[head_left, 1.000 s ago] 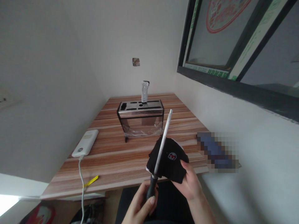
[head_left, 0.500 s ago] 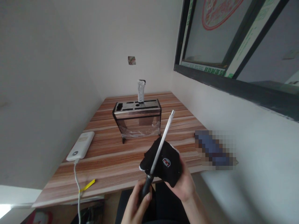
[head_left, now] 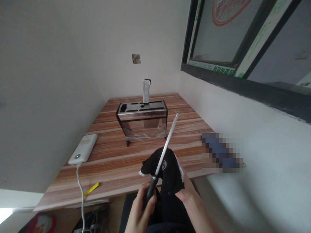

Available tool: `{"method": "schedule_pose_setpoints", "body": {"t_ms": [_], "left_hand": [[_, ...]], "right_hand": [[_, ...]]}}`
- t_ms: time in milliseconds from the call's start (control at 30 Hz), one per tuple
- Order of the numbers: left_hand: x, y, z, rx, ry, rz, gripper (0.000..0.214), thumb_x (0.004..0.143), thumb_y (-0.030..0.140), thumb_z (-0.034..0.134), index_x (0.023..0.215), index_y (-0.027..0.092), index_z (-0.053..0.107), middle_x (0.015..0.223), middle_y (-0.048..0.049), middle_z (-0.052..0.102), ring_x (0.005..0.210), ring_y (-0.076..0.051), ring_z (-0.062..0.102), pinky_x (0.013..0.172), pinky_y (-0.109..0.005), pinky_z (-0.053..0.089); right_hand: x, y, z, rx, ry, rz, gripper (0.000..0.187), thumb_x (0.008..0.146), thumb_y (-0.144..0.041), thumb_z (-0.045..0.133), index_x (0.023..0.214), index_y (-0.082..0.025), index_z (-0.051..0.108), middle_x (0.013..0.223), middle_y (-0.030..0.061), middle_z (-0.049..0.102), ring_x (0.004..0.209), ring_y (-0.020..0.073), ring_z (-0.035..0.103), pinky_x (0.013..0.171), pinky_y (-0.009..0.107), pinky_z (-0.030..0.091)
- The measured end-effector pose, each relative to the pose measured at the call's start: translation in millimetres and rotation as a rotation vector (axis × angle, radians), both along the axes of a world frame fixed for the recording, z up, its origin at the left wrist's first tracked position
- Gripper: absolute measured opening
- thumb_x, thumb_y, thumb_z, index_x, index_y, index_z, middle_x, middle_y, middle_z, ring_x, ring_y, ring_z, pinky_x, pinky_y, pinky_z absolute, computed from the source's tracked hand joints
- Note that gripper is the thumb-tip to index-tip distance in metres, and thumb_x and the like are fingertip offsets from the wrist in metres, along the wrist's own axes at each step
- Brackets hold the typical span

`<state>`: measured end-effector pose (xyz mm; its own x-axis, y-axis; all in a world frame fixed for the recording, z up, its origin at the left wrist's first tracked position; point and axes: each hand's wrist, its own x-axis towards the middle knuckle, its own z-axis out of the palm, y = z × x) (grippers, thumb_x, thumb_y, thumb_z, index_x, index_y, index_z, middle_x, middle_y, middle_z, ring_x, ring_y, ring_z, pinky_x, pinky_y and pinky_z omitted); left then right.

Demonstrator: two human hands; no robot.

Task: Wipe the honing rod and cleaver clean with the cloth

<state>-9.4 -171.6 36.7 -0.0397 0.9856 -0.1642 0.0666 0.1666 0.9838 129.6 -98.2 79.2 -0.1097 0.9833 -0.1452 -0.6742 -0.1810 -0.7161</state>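
We count one sharpening steel (head_left: pixel 166 145), held low over the table's (head_left: pixel 109 161) near edge, tip angled up toward one knife rack (head_left: pixel 142 121). Our left hand (head_left: pixel 141 210) has its fingers clenched on the steel's black handle. Our right hand (head_left: pixel 188 194) has its fingers grasping one black cloth (head_left: pixel 170 174) against the rod. One wrapped handle (head_left: pixel 146 91) stands in the rack. At left lie one power bank (head_left: pixel 83 153), one cable (head_left: pixel 80 187) and one yellow tag (head_left: pixel 91 189).

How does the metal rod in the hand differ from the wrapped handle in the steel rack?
The metal rod leans up to the right; the wrapped handle stands upright. The left hand grips the rod, and the right hand holds a black cloth against it; the handle sits untouched in the steel rack. The rod's shaft is bare metal; the handle is covered in whitish wrap. Both are slender.
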Motion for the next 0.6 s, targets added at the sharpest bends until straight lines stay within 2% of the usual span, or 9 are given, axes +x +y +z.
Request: {"method": "schedule_pose_setpoints", "body": {"t_ms": [133, 200, 267, 333, 400, 600], "left_hand": [[2, 1, 2.2, 0.033, 0.033, 0.007, 0.042, 0.080, 0.052, 0.061, 0.104, 0.017, 0.062, 0.073, -0.0010, 0.059, 0.068, -0.016, 0.051, 0.065, -0.022, 0.042], [4, 1, 1.6, 0.046, 0.027, -0.001, 0.040, 0.080, 0.050, 0.061, 0.102, 0.017, 0.063, 0.076, -0.0020, 0.061, 0.072, -0.018, 0.054, 0.070, -0.023, 0.044], [5, 1, -0.5, 0.066, 0.018, 0.010, 0.039, 0.079, 0.047, 0.063, 0.104, 0.017, 0.063, 0.084, -0.0038, 0.065, 0.080, -0.020, 0.057, 0.076, -0.024, 0.045], [6, 1, -3.5, 0.085, 0.027, 0.055, 0.042, 0.077, 0.046, 0.066, 0.107, 0.017, 0.063, 0.096, -0.0064, 0.068, 0.092, -0.022, 0.058, 0.085, -0.026, 0.044], [6, 1, -6.1, 0.078, 0.077, 0.085, 0.044, 0.076, 0.048, 0.066, 0.106, 0.016, 0.064, 0.098, -0.0076, 0.069, 0.096, -0.024, 0.059, 0.087, -0.028, 0.043], [4, 1, -6.2, 0.038, 0.267, 0.078, 0.052, 0.076, 0.061, 0.059, 0.093, 0.013, 0.069, 0.085, -0.0105, 0.071, 0.080, -0.025, 0.059, 0.077, -0.031, 0.046]], "right_hand": [[-7, 1, -1.1, -0.029, -0.049, 0.067, 0.026, 0.062, -0.038, 0.081, 0.077, -0.021, 0.069, 0.066, 0.0002, 0.070, 0.073, 0.0209, 0.067, 0.070, 0.032, 0.053], [-10, -1, -7.7, 0.003, -0.071, 0.060, 0.026, 0.058, -0.030, 0.084, 0.075, -0.020, 0.067, 0.065, -0.0012, 0.069, 0.067, 0.0181, 0.065, 0.065, 0.028, 0.051], [-14, -3, -16.3, 0.042, -0.098, 0.041, 0.024, 0.060, -0.028, 0.083, 0.076, -0.020, 0.067, 0.068, -0.0012, 0.070, 0.066, 0.0166, 0.064, 0.065, 0.026, 0.049], [-17, -6, -24.2, 0.076, -0.163, 0.031, 0.020, 0.066, -0.031, 0.078, 0.079, -0.020, 0.067, 0.073, 0.0000, 0.071, 0.070, 0.0172, 0.065, 0.069, 0.027, 0.049], [-20, -8, -29.6, 0.100, -0.245, 0.036, 0.019, 0.073, -0.036, 0.073, 0.081, -0.019, 0.068, 0.077, 0.0014, 0.071, 0.075, 0.0190, 0.065, 0.073, 0.029, 0.048], [-23, -10, -33.3, 0.073, -0.407, -0.055, 0.031, 0.075, -0.051, 0.068, 0.083, -0.021, 0.068, 0.079, 0.0010, 0.070, 0.080, 0.0204, 0.063, 0.078, 0.029, 0.046]]}}
